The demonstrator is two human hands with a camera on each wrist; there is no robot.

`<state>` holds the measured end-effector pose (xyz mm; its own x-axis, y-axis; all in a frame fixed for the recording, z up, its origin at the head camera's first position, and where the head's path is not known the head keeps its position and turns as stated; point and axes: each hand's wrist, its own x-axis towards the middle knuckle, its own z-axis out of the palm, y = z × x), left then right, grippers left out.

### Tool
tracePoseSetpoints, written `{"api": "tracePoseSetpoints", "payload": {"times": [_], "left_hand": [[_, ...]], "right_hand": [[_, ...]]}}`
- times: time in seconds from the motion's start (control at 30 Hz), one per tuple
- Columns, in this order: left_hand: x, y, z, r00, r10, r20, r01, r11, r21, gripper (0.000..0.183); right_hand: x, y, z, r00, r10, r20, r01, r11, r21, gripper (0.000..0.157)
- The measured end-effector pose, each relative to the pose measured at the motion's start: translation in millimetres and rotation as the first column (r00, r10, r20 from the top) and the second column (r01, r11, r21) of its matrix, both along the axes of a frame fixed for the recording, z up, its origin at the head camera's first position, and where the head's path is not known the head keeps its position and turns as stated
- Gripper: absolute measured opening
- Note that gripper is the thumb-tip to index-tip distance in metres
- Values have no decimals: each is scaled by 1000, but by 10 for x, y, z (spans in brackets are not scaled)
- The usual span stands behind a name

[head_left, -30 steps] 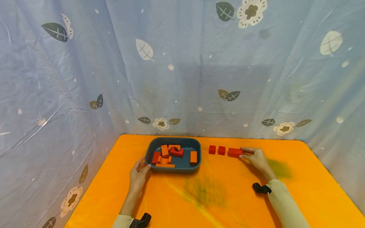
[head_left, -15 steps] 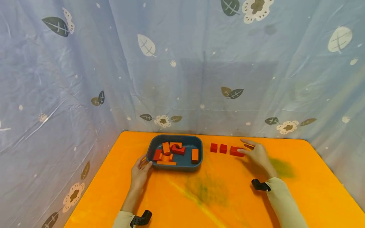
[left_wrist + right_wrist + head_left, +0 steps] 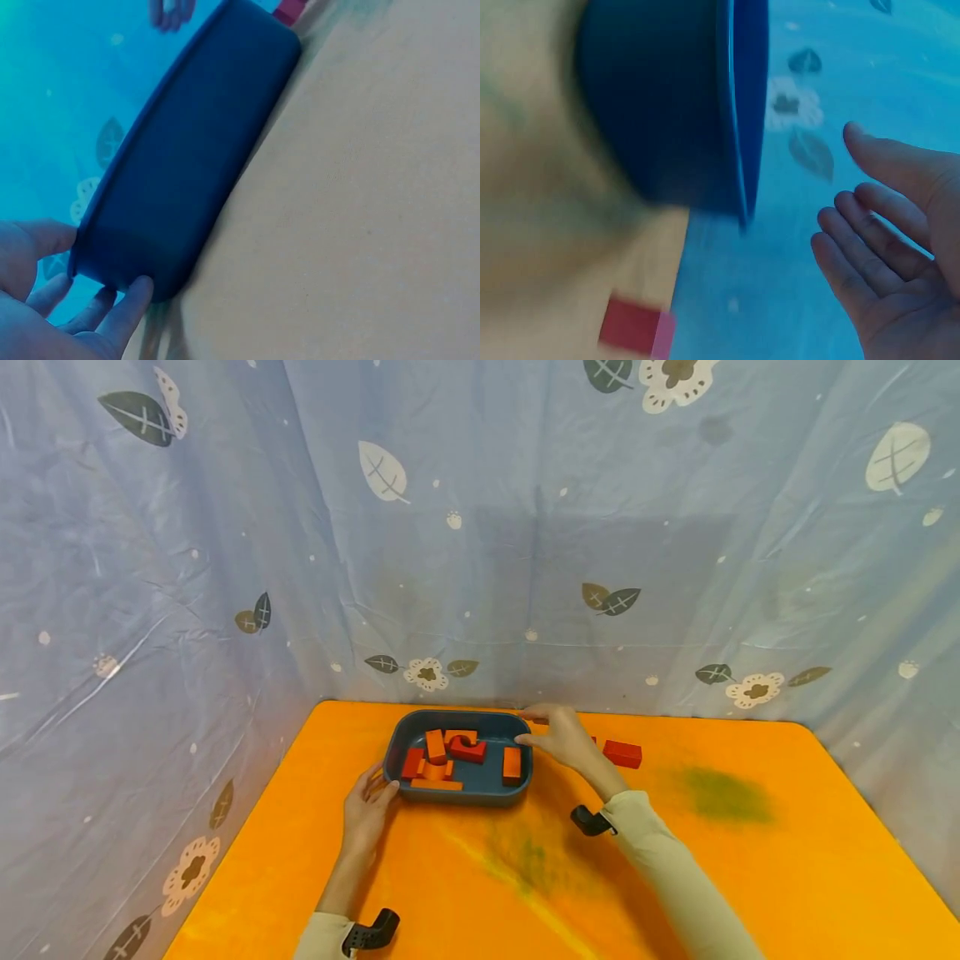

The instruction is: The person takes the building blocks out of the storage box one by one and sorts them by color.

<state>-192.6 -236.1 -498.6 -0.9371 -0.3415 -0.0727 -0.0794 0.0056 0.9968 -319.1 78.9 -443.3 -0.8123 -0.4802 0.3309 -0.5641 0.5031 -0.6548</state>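
Left hand (image 3: 364, 817) grips tray (image 3: 476, 797) by its near-left corner — perhaps for steadiness; right hand (image 3: 566, 737), fingers relaxed, holds nothing.

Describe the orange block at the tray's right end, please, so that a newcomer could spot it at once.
On the yellow-orange table, find the dark blue tray the left hand touches. Inside it, at the end nearest the right hand, sits an oblong orange block with a dark front face. It is alone there, bare tray floor separating it from the clustered blocks.
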Motion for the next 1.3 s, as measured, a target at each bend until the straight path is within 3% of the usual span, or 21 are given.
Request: {"api": "tracePoseSetpoints", "payload": {"times": [0.03,0.13,0.37,0.57,0.7,1.0,1.3], "left_hand": [[-3,2,4,1000,1,-1,-1,1000,1,52],[-5,16,12,1000,1,-12,-1,1000,-4,53],[-6,28,12,1000,1,-2,-1,1000,14,52],[25,56,14,1000,-4,1,4,1000,-11,54],[53,84,12,1000,-2,3,2,1000,-31,55],[30,72,-8,1000,-6,0,6,1000,-20,53],[46,14,26,1000,-1,-8,1,999,-36,52]], "right_hand": [[160,-101,207,999,24,26,-24,999,26,42],[221,-329,312,997,18,77,-26,994,104,35],[17,-645,6,999,-32,18,25,951,307,28],[-16,-876,-104,987,-145,64,103,894,435,24],[1,-931,-190,985,-168,34,135,882,451,16],[14,-965,-251,985,-163,-46,168,898,406,15],[56,-934,60,991,-103,-87,129,909,397,13]]}}
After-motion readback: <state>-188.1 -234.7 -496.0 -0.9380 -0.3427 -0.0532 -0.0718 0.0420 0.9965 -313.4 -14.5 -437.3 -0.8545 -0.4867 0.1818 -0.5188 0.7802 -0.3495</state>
